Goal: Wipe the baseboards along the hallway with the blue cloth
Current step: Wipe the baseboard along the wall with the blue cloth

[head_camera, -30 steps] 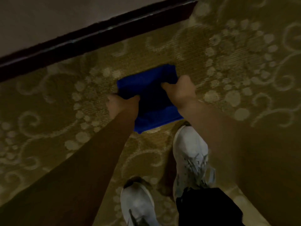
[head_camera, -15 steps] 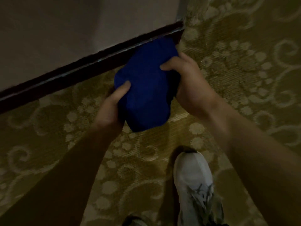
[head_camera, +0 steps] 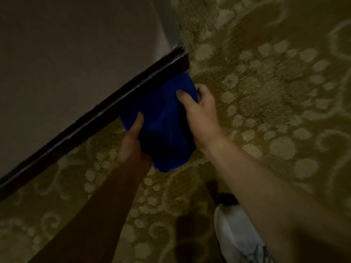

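Shoe: a white sneaker (head_camera: 237, 236) with dark laces stands on the carpet at the bottom edge, partly behind the right forearm
Left arm: a dark forearm runs from the bottom left up to the cloth
Left hand: the left hand (head_camera: 133, 143) grips the near left side of the blue cloth (head_camera: 163, 118), thumb lying up along its face, the other fingers hidden beneath the fabric
Right hand: the right hand (head_camera: 201, 112) holds the right side of the cloth, thumb pressed on top near the upper edge, fingers curled round its right border and partly out of sight
Cloth and fingers: the cloth is bunched between the two hands, its lower corner hanging free below both wrists above the carpet, its upper edge beyond both thumbs
Cloth and baseboard: the top of the cloth meets the dark baseboard (head_camera: 79, 128) close to that board's right end; the dim light hides whether it presses the face or only overlaps it
Carpet: an olive-gold carpet (head_camera: 266, 103) with pale scrolls and dotted clusters covers the floor to the right and below
Wall: a plain grey-beige wall (head_camera: 66, 54) rises above the baseboard and ends at a pale vertical corner edge (head_camera: 171, 27), past which the carpet goes on
Obstruction: both forearms cover the carpet nearest the viewer, and the cloth covers a stretch of the baseboard
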Demonstrator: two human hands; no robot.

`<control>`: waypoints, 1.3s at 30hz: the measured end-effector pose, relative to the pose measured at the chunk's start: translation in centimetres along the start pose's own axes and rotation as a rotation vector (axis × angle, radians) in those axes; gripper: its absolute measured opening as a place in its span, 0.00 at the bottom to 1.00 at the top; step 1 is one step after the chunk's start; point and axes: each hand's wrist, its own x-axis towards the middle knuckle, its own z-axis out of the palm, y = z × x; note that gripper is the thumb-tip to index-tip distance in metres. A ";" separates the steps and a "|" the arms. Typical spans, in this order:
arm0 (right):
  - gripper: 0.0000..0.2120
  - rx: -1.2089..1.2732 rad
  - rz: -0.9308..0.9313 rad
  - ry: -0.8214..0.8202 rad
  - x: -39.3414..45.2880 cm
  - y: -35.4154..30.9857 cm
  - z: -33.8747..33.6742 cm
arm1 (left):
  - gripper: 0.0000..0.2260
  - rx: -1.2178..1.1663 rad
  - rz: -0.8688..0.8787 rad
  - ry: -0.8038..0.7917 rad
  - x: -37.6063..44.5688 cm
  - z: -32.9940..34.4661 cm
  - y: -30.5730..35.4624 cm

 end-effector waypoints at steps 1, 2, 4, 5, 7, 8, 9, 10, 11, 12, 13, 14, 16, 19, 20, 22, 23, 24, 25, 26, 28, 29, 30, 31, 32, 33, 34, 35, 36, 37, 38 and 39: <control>0.05 0.011 0.009 0.005 0.0 0.2 -0.1 | 0.19 0.005 -0.003 0.011 0.1 0.2 -0.1; 0.05 0.049 0.036 0.010 0.1 0.3 -0.2 | 0.18 0.017 -0.015 0.013 0.1 0.2 -0.2; 0.04 0.142 0.090 0.014 0.5 0.3 -0.3 | 0.16 0.040 -0.038 -0.013 0.4 0.5 0.1; 0.04 0.158 0.096 0.011 0.5 0.2 -0.3 | 0.15 0.035 -0.047 -0.024 0.5 0.6 0.0; 0.04 0.167 0.077 0.010 0.6 0.0 -0.1 | 0.16 0.040 -0.040 -0.051 0.6 0.7 0.0; 0.03 0.166 0.059 0.023 0.7 -0.1 0.1 | 0.16 0.045 -0.039 -0.065 0.6 0.9 -0.2; 0.03 0.156 0.030 0.049 0.8 -0.4 0.1 | 0.17 0.045 -0.035 -0.073 0.9 1.2 -0.3; 0.03 0.138 -0.005 0.082 0.9 -0.7 0.2 | 0.17 0.039 -0.021 -0.064 1.3 1.4 -0.4; 0.03 0.104 -0.043 0.122 0.9 -1.0 0.3 | 0.17 0.026 -0.016 -0.055 1.6 1.7 -0.3; 0.03 0.048 -0.086 0.165 1.0 -1.3 0.3 | 0.18 0.010 -0.038 -0.054 2.1 2.0 -0.3; 0.03 -0.023 -0.137 0.205 1.1 -1.6 0.4 | 0.18 -0.003 -0.077 -0.045 2.5 2.5 -0.1; 0.04 -0.096 -0.190 0.240 1.1 -1.8 0.6 | 0.17 -0.010 -0.106 -0.011 2.8 2.8 0.2; 0.06 -0.219 -0.283 0.281 1.0 -2.0 0.9 | 0.16 0.004 -0.122 0.054 3.2 3.0 0.7; 0.07 -0.342 -0.376 0.301 1.1 -2.0 1.3 | 0.15 0.007 -0.098 0.062 2.8 2.7 1.4; 0.07 -0.376 -0.413 0.312 1.1 -2.0 1.5 | 0.13 0.016 -0.092 0.055 2.7 2.2 1.4; 0.06 -0.467 -0.496 0.348 1.3 -2.0 2.4 | 0.08 0.037 -0.081 0.034 2.5 1.3 1.4; 0.06 -0.522 -0.526 0.368 1.3 -1.9 3.1 | 0.07 0.039 -0.072 0.033 2.2 1.1 1.6; 0.07 -0.578 -0.546 0.383 1.3 -1.8 3.8 | 0.07 0.038 -0.061 0.042 2.2 0.7 1.6; 0.07 -0.631 -0.566 0.390 1.2 -1.6 4.5 | 0.06 0.034 -0.056 0.065 2.1 0.5 1.7; 0.07 -0.674 -0.585 0.381 0.9 -1.3 5.0 | 0.06 0.023 -0.059 0.084 2.1 0.2 1.6; 0.09 -0.735 -0.600 0.307 0.2 -0.6 5.2 | 0.08 -0.014 -0.081 0.123 2.2 -0.4 1.3; 0.11 -0.771 -0.582 0.252 -0.1 -0.3 5.0 | 0.11 -0.032 -0.079 0.141 2.5 -0.7 1.2; 0.13 -0.802 -0.557 0.202 -0.3 -0.1 4.8 | 0.16 -0.048 -0.070 0.165 2.9 -0.8 0.9; 0.15 -0.820 -0.540 0.168 -0.3 -0.1 4.7 | 0.24 -0.069 -0.059 0.186 3.3 -0.8 0.5; 0.16 -0.826 -0.529 0.155 -0.1 -0.2 4.6 | 0.34 -0.097 -0.057 0.221 3.9 -1.0 0.0; 0.17 -0.815 -0.515 0.162 0.0 -0.4 4.5 | 0.40 -0.125 -0.060 0.250 4.7 -1.2 -0.6; 0.16 -0.779 -0.489 0.194 0.1 -0.8 4.5 | 0.43 -0.141 -0.058 0.281 5.7 -1.6 -1.2; 0.15 -0.716 -0.457 0.252 0.2 -1.3 4.4 | 0.43 -0.134 -0.058 0.291 5.7 -1.4 -1.3; 0.13 -0.637 -0.430 0.317 0.3 -1.7 4.3 | 0.40 -0.118 -0.047 0.292 5.1 -0.9 -0.9; 0.11 -0.576 -0.414 0.371 0.5 -2.0 4.1 | 0.36 -0.102 -0.024 0.292 4.3 -0.5 -0.4; 0.09 -0.564 -0.409 0.403 0.6 -2.2 4.0 | 0.31 -0.079 -0.008 0.278 3.7 -0.2 -0.2; 0.09 -0.597 -0.420 0.411 0.5 -2.3 4.1 | 0.27 -0.060 -0.004 0.263 3.4 -0.1 -0.3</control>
